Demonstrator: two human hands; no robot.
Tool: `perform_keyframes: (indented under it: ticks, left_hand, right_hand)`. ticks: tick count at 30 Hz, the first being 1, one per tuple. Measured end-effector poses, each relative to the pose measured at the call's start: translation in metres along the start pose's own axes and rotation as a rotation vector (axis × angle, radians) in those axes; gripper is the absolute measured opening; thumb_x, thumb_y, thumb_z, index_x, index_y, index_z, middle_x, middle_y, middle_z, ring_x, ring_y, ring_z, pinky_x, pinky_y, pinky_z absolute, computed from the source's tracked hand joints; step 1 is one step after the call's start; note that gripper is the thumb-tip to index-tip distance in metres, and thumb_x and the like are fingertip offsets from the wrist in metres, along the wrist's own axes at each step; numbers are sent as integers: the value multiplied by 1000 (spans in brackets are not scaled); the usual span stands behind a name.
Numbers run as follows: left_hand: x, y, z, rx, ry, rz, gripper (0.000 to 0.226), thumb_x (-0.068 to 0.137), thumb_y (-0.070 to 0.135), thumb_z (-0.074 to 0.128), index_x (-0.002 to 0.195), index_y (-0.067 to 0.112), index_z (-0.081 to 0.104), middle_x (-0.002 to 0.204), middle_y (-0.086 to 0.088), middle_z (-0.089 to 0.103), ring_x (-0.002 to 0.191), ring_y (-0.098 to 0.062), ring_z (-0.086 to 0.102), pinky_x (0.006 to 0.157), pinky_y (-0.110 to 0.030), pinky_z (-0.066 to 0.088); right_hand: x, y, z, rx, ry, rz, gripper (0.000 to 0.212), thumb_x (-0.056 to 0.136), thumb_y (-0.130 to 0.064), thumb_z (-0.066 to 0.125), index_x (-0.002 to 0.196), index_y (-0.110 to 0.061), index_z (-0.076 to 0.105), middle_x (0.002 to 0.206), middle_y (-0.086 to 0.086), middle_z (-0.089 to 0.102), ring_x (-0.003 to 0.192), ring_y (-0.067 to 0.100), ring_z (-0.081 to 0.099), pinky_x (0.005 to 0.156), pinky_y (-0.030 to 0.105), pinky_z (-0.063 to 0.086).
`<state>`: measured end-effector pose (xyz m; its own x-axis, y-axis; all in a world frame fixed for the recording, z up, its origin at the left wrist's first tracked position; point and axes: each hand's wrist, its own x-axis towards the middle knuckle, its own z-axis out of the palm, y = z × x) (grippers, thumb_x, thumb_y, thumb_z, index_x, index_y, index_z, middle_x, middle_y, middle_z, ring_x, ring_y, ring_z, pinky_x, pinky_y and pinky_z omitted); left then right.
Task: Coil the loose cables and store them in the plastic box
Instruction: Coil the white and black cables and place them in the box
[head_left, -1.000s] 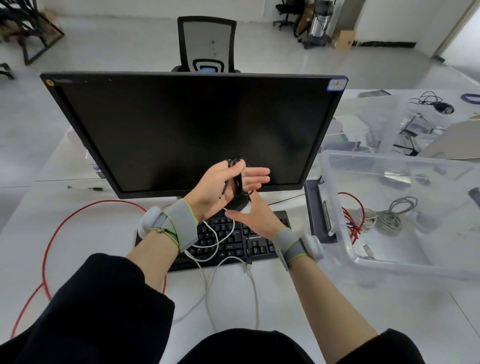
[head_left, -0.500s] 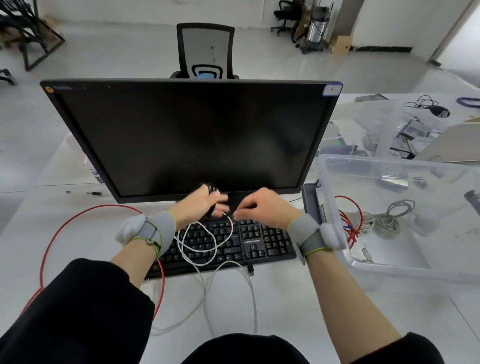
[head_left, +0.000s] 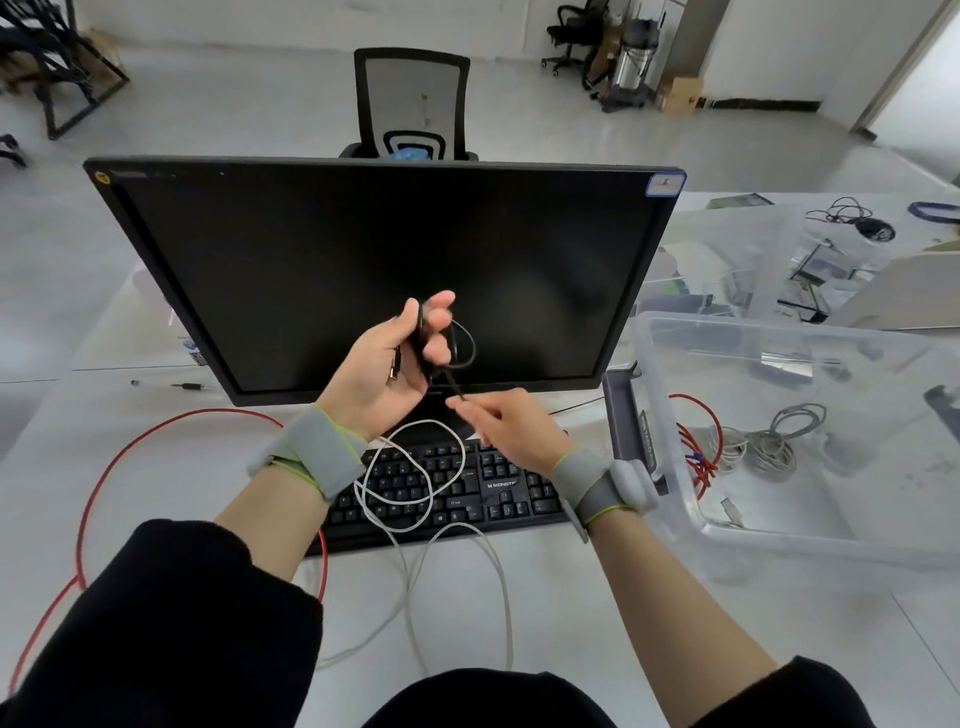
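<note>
Wrapped around our left hand, fingers curled on it, a black cable loops before the monitor; our right hand pinches its tail. Below, the keyboard reads "MONSTER" under a white cable. Rightward, the plastic box holds coils.

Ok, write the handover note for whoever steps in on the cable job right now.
Left hand: holds the half-wound black cable in front of the monitor.
Right hand: pinches that cable's free end.
Done: a red and a grey coil lie in the plastic box.
Left: finish and box the black cable, then coil the white cable over the keyboard and the red cable on the desk.
</note>
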<state>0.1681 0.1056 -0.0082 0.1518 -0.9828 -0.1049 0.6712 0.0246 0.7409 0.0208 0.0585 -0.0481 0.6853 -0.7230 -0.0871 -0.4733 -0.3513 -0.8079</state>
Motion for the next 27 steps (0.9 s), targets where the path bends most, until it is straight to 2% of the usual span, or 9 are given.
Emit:
perform_keyframes:
  ticks: [4, 7, 10, 16, 19, 22, 23, 25, 27]
  left_hand:
    - [12, -14, -22, 494, 158, 45, 26, 104, 11, 23, 97, 16, 47, 97, 0, 68, 75, -6, 69, 70, -17, 52]
    - [7, -22, -51, 1039, 152, -111, 27, 104, 10, 23, 90, 11, 46, 79, 0, 71, 61, -9, 65, 62, -20, 48]
    - [-4, -19, -69, 1281, 59, -320, 28, 104, 18, 28, 94, 4, 51, 46, 4, 59, 40, -9, 51, 60, -26, 41]
    - [-14, -2, -23, 479, -204, -389, 49, 96, 44, 23, 85, 5, 50, 36, 9, 28, 30, -5, 22, 41, -19, 25]
    - [-7, 3, -2, 162, -190, -258, 41, 98, 42, 23, 79, 12, 44, 36, 9, 28, 30, -3, 24, 40, -17, 27]
    - [1, 3, 2, -53, -114, -154, 36, 101, 34, 24, 79, 15, 44, 42, 7, 30, 35, -5, 28, 43, -17, 34]
    - [3, 2, 0, -94, -78, -126, 35, 102, 34, 25, 79, 15, 44, 44, 8, 31, 36, -6, 29, 44, -17, 35]
    - [7, 0, -9, -181, 19, -69, 35, 103, 33, 26, 79, 16, 45, 46, 8, 31, 38, -7, 30, 46, -18, 36]
    - [9, -3, -19, -258, 125, -17, 34, 103, 33, 28, 79, 16, 46, 46, 8, 33, 39, -7, 31, 48, -18, 36]
  right_hand:
    - [2, -15, 6, -233, -225, -26, 25, 94, -33, 55, 87, -16, 72, 56, -1, 50, 53, 7, 42, 54, 16, 34]
    - [5, -16, -10, -379, -214, -2, 22, 86, -34, 63, 95, -18, 75, 87, 7, 70, 84, 18, 59, 76, 27, 44]
    - [7, -12, -35, -293, -35, -20, 18, 83, -32, 67, 89, -18, 76, 87, 1, 72, 84, 13, 61, 78, 26, 45]
    - [19, -10, -37, -12, 274, 9, 21, 90, -25, 60, 103, -16, 74, 98, -5, 73, 97, 9, 62, 92, 23, 45]
    - [16, -10, -22, -91, 229, 24, 25, 96, -21, 51, 90, -9, 73, 62, -12, 55, 68, 14, 49, 69, 23, 38]
    - [11, -11, -11, -134, 63, 89, 35, 97, -17, 47, 70, -3, 64, 53, -8, 50, 48, 7, 46, 60, 22, 35]
    - [8, -10, -7, -78, 8, 107, 33, 98, -17, 46, 74, -5, 65, 56, -7, 55, 46, 3, 50, 60, 21, 41]
    - [2, -10, -1, 125, -77, 131, 23, 98, -11, 44, 107, -5, 64, 64, -1, 63, 48, 2, 56, 60, 19, 51]
    - [-4, -12, 2, 288, -88, 132, 32, 98, -7, 42, 130, -6, 46, 68, 2, 65, 50, 7, 60, 56, 15, 50]
